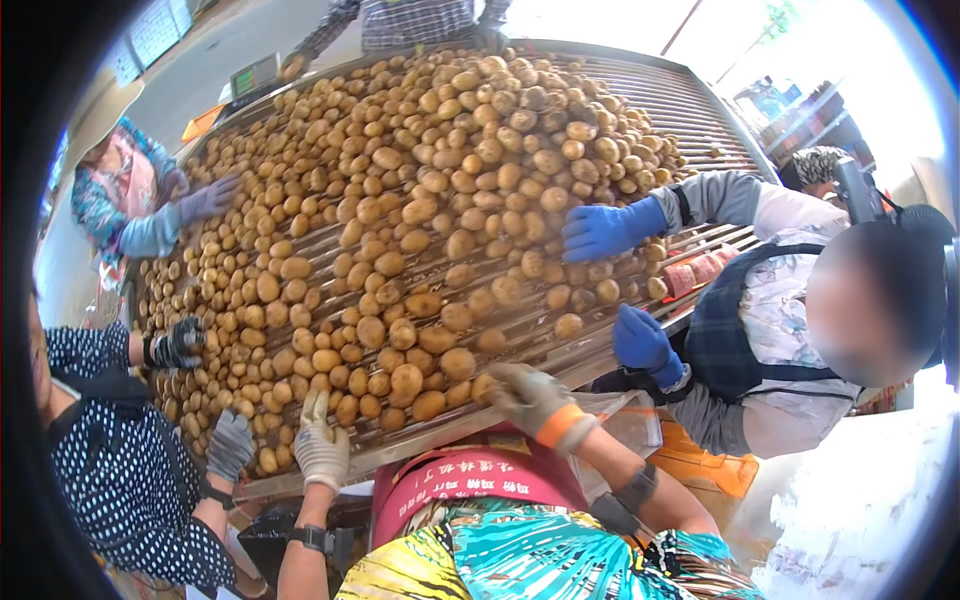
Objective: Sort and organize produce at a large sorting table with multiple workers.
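Note:
Potatoes [420,300] of mixed sizes cover a slatted metal sorting table [525,330] in front of me. My left hand [322,450], in a pale grey work glove, reaches over the near metal edge with its fingers up against potatoes; whether it grips one cannot be told. My right hand [536,405], in a grey-beige glove with an orange cuff, is at the near edge further right. Its fingertips are at a potato [484,388], and the grip is unclear. A red printed apron [480,480] hangs in front of my body below the table edge.
A co-worker's blue-gloved hands [611,229] are at the right. At the left, another's grey-gloved hands [229,446] are close to my left hand. Further co-workers stand at the far left and far side. A scale display [255,77] stands top left; an orange crate [701,457] sits lower right.

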A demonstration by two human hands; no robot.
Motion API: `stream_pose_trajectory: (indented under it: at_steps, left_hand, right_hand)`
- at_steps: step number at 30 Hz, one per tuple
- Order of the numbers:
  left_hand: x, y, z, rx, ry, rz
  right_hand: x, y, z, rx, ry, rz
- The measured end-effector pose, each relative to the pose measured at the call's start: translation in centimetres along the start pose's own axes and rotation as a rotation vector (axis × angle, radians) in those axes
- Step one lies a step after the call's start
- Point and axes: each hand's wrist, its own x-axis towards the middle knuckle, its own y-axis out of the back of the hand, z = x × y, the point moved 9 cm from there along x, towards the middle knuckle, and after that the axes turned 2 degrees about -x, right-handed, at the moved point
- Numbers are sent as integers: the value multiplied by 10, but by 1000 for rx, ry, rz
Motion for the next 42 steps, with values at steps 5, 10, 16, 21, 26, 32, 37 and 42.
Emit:
stream_pose_trajectory:
  at_steps: [5,10,16,21,26,32,37,42]
  left_hand:
    - [-1,1,5,38,45,9]
    - [-4,1,6,36,27,48]
    - [-4,-4,-11,37,54,48]
    - [-4,8,-17,-30,151,21]
    - [-8,-3,-27,62,42,78]
    - [-5,-11,-4,-49,84,25]
    - [-25,7,-34,-105,76,234]
    - [0,2,-66,-1273,436,311]
  right_hand:
    - [62,-53,-16,-452,72,-299]
    - [79,-73,-12,-473,164,-291]
    - [59,-23,12,706,-330,-421]
    - [75,30,48,55,430,-113]
    - [49,42,32,-28,455,-107]
    - [41,-5,72,881,-163,-234]
    - [35,7,-21,53,342,-48]
    - [39,-43,6,1506,-463,-417]
